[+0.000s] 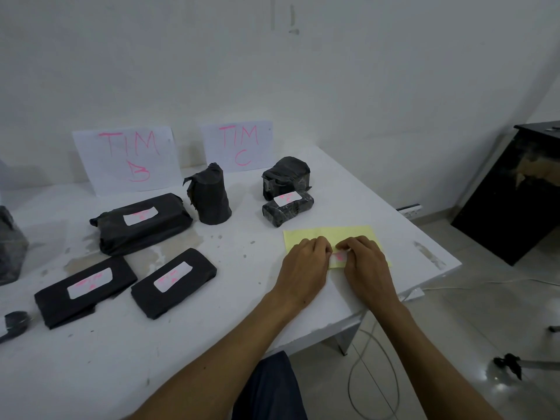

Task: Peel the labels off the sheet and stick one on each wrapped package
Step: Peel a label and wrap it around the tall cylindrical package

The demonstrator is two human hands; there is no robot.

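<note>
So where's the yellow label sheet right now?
The yellow label sheet lies on the right of the table, under both hands, just in front of the small labelled package.

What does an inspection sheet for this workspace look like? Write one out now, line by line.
Surface: white table, stained and chipped in places.
Job's things: yellow sheet near the right edge; white label at its front; four labelled black packages; upright package and rear package show no label.
Clutter: tape roll at the left edge; another dark bundle, cut off.
Hands: left hand and right hand both pinch the label.
Cables: grey cable looped on the floor; white cord past the table.
Surroundings: two paper signs against the wall; black cabinet at right.
</note>
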